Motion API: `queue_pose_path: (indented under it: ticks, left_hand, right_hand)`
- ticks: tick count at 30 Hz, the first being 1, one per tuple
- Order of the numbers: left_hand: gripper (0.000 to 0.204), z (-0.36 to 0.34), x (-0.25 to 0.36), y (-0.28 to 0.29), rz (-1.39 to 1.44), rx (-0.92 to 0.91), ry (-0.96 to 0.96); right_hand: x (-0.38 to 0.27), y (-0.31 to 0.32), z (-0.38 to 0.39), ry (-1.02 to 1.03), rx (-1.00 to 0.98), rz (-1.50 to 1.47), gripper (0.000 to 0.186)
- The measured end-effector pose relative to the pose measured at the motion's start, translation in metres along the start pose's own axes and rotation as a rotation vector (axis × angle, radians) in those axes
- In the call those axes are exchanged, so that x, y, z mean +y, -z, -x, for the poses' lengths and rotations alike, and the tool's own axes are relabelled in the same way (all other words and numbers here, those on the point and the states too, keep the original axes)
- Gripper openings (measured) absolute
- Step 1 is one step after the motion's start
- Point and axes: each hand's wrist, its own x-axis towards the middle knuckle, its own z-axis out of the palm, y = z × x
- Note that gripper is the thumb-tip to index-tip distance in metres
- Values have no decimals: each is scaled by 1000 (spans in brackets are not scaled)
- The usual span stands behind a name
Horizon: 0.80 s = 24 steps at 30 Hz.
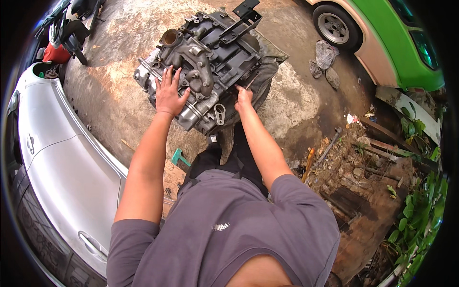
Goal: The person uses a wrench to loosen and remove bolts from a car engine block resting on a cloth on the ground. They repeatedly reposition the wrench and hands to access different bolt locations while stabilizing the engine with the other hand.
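Observation:
A grimy metal engine (201,69) with a cast manifold and a black bracket (239,24) on top sits on a dark, cloth-like cover (267,76). My left hand (169,93) rests on the engine's near left part, fingers spread. At the engine's right edge my right hand (243,95) has curled fingers, with the index reaching toward the casting; something thin shows by it, too small to name. Between my hands, a pale metal bracket-like piece with holes (220,115) lies at the engine's near edge.
A silver car (71,158) stands along my left, a motorbike (71,38) behind it. A green and cream vehicle (397,43) is at upper right, crumpled plastic (325,57) beside its wheel. A green tool-like object (178,158) is near my legs. Debris (354,177) and plants (411,215) line the right.

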Motion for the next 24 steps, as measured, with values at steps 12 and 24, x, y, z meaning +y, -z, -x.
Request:
queue_pose_path:
  ticks: [12, 24]
  left_hand:
    - [75, 1, 1, 1, -32, -38, 29]
    - [89, 10, 15, 11, 246, 79, 192]
  right_hand:
    - [-43, 3, 35, 20, -31, 19, 31]
    - [-166, 20, 63, -59, -672, 234, 28]
